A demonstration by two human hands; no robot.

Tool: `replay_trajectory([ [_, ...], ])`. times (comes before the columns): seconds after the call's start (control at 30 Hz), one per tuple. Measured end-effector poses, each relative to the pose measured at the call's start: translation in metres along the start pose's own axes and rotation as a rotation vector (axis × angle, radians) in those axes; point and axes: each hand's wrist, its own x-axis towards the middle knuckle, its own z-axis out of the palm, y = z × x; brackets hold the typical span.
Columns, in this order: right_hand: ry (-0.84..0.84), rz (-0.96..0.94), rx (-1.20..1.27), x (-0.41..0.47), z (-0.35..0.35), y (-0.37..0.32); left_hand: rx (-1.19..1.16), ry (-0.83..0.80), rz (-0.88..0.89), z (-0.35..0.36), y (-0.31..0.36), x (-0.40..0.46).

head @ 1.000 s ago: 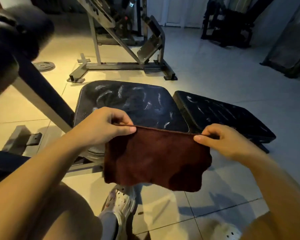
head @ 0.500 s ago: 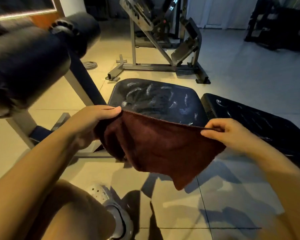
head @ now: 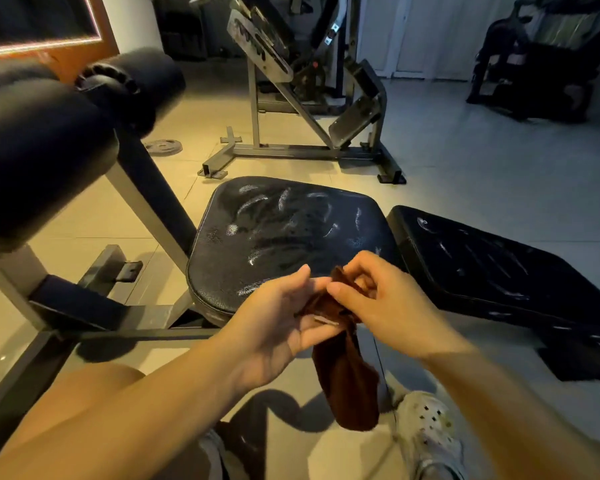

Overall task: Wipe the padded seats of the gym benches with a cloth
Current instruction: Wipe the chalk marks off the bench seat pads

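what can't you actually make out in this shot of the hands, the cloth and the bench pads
Head view only:
- Dark brown cloth: its upper part is bunched between the left hand and right hand.
- Black padded seat: near edge behind both hands.
- Black roller pad: blurred, cut off by the left edge.
- Left hand: grip unclear.

The room was dim, with warm yellow light on the floor tiles [head: 84, 233] at the left and cooler grey light at the right. A glowing strip [head: 39, 46] shone at the upper left corner. Pale streaks on the black seat pad [head: 291, 230] caught the light as small glare. Dark shadows of the arms lay on the floor below. The roller pads [head: 39, 154] at the left looked soft and blurred. The wide lens bent the lines near the edges, and the far machines were dark and unclear.
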Motion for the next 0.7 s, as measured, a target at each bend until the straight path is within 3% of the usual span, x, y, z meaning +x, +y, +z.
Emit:
replay_trajectory([
  [0.07, 0.019, -0.060, -0.079, 0.012, -0.010, 0.000, -0.053, 0.011, 0.016, 0.005, 0.003, 0.005],
  [0.2, -0.024, -0.077, 0.128, 0.025, -0.027, 0.000, -0.069, 0.087, 0.056, 0.012, 0.015, 0.013],
  [0.27, -0.019, -0.071, 0.113, 0.023, -0.023, -0.001, -0.094, 0.086, 0.064, 0.010, 0.017, 0.014],
  [0.43, 0.127, -0.107, -0.114, 0.019, -0.009, -0.009, -0.218, -0.071, 0.117, 0.007, 0.012, 0.005],
  [0.53, 0.114, -0.100, -0.137, 0.016, -0.003, -0.013, -0.227, -0.209, 0.136, 0.006, 0.009, -0.004],
  [0.7, 0.101, -0.107, -0.130, 0.015, 0.002, -0.011, -0.150, -0.167, 0.153, -0.005, 0.005, -0.006],
])
